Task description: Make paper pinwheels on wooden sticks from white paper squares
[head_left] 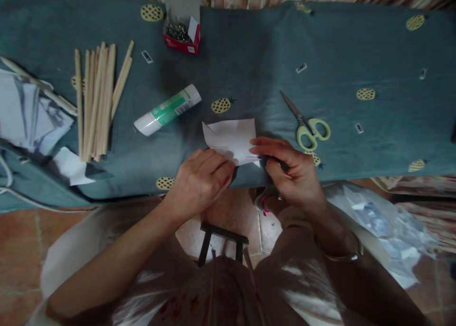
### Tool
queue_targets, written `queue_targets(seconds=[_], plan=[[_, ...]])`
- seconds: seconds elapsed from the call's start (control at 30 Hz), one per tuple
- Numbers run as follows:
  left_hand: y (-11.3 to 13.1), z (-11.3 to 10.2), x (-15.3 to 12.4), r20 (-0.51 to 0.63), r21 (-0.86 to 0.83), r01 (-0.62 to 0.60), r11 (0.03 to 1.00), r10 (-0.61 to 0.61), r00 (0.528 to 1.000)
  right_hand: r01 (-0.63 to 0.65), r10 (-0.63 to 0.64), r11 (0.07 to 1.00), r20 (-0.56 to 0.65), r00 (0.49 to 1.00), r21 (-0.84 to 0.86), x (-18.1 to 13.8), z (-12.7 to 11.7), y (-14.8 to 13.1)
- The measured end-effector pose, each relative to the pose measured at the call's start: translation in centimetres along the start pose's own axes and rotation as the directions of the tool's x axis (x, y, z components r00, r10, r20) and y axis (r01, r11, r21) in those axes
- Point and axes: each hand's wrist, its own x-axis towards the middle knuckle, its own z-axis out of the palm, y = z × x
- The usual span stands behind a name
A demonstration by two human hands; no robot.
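A small piece of white paper (233,134) lies near the front edge of the table, its upper left corner curling up. My left hand (202,179) is closed on the paper's lower left edge, fingers bent and pressed together. At the right edge, my right hand (290,169) touches the paper with its fingertips; the fingers are partly stretched and the thumb sits apart below them. Scissors with light green handles (309,131) rest just beyond my right hand. Up and to the left of the paper lies a white and green glue stick (169,108).
Wooden sticks (96,103) are bundled at the left, beside a pile of cut white paper (26,112). A red box of metal pieces (181,41) stands open at the back. A white cable (46,206) hangs along the left front edge. A clear plastic bag (388,226) is below right.
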Motion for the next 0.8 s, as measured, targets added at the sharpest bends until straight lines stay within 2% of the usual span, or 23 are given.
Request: queue_targets(seconds=[0.13, 0.37, 0.6, 0.8], plan=[[0.0, -0.2, -0.1, 0.005, -0.007, 0.011, 1.0, -0.011, 1.0, -0.076, 0.073, 0.991, 0.026, 0.997, 0.109, 0.1, -0.3, 0.1], [0.0, -0.2, -0.5, 0.044, -0.029, 0.002, 1.0, -0.001, 0.999, -0.075, 0.069, 0.981, 0.039, 0.997, 0.18, 0.4, 0.1, 0.4], [0.2, -0.4, -0.6, 0.074, -0.055, 0.009, 0.998, -0.005, 0.997, -0.045, 0.042, 0.991, 0.03, 0.999, 0.124, 0.6, 0.7, 0.1], [0.4, -0.2, -0.7, 0.052, -0.087, 0.021, 0.996, -0.017, 0.998, 0.007, -0.007, 1.0, 0.036, 0.999, -0.025, 0.9, 1.1, -0.1]])
